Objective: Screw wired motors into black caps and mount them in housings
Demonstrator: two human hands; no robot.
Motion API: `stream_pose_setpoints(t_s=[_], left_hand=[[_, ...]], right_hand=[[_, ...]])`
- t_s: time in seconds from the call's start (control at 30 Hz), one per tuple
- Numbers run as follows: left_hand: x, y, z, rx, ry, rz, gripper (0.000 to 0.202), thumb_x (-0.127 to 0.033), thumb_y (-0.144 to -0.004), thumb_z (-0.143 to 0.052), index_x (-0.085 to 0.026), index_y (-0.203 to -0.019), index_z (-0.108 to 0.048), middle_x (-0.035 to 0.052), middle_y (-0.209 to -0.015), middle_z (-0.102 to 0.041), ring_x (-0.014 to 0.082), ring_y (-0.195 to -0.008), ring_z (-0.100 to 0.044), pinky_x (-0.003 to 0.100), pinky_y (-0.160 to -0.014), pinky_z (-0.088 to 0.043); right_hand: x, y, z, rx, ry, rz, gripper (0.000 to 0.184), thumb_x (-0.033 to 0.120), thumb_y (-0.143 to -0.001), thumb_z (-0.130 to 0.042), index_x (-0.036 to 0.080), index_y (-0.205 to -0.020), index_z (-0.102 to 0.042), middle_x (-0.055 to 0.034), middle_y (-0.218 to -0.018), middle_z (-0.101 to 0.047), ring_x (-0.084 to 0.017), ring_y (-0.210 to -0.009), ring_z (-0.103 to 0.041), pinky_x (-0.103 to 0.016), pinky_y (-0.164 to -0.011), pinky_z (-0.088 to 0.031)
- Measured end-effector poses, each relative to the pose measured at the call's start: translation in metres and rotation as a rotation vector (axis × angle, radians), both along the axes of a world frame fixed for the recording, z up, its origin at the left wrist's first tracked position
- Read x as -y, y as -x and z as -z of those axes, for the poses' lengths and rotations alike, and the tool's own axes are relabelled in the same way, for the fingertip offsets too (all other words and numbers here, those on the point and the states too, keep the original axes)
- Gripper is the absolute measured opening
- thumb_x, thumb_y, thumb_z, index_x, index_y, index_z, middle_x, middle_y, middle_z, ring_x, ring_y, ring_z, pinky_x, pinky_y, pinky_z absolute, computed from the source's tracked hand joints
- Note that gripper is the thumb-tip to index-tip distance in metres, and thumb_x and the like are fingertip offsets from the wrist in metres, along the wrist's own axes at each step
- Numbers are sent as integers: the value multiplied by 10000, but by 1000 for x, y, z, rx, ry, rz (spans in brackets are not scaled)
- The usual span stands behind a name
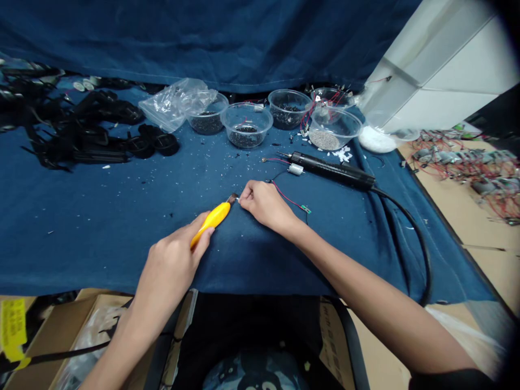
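Observation:
My left hand (170,268) is closed round a yellow-handled cutter (213,219), whose tip points at my right hand. My right hand (266,205) pinches the end of a thin red and black wire (286,199) against the blue cloth (122,216). The wire runs right to a tiny green circuit board (306,209). The cutter's tip nearly touches the pinched wire end. Behind my right hand lie a small silver motor (296,169) and a black electric tool (333,170) with a thick black cable (420,244).
Several clear plastic bowls (246,124) with small dark and grey parts stand at the back, beside a plastic bag (174,103). Black plastic parts (81,130) are heaped at the left. More wired motors (479,168) lie at the right. Cardboard boxes (60,336) sit below the table edge.

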State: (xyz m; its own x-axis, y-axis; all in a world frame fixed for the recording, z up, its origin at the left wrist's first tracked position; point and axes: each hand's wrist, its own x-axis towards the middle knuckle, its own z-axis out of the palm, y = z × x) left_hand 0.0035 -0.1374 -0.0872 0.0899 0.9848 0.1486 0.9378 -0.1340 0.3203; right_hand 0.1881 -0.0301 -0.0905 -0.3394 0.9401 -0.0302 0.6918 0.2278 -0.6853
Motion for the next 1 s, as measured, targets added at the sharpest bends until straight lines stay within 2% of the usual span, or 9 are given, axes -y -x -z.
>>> stream_pose_setpoints(t_s=[0.1, 0.33, 0.6, 0.8, 1.0], left_hand=[[0, 1, 0, -25, 1, 32, 424, -394, -982, -398, -228, -1351, -524, 31, -1247, -641, 213, -1025, -670, 265, -858, -502], [-3, 3, -2, -115, 17, 48, 423, -397, -978, -386, -234, -1338, -537, 42, -1214, -659, 228, -924, -696, 272, -765, -511], [-5, 5, -3, 21, 81, -42, 384, -392, -962, -442, -280, -1310, -559, -2, -1187, -674, 230, -960, -691, 267, -785, -498], [-6, 8, 1, 51, 54, -8, 385, -396, -957, -453, -264, -1299, -572, 4, -1228, -650, 245, -1022, -672, 282, -832, -490], [-4, 7, 1, 18, 37, 7, 381, -388, -960, -446, -265, -1301, -565, 10, -1196, -670, 234, -959, -688, 279, -784, -486]], right_hand=[[-1, 0, 0, 12, -18, -2, 107, 96, -798, -520, 139, -749, -605, -54, -787, -679, -117, -687, -586, -227, -638, -374], [-2, -1, 1, 2, -4, 1, 95, 101, -787, -527, 139, -745, -604, -42, -748, -665, -109, -661, -566, -222, -615, -363], [-2, -2, 5, -15, -11, -1, 88, 104, -779, -537, 138, -741, -609, -44, -745, -669, -110, -655, -573, -222, -616, -375], [-3, -1, 4, -7, -1, 1, 85, 112, -782, -537, 139, -740, -605, -47, -768, -675, -120, -686, -586, -227, -630, -382], [-3, -1, 3, -11, -6, -1, 83, 106, -787, -536, 138, -745, -600, -46, -758, -668, -121, -678, -584, -233, -631, -384]])
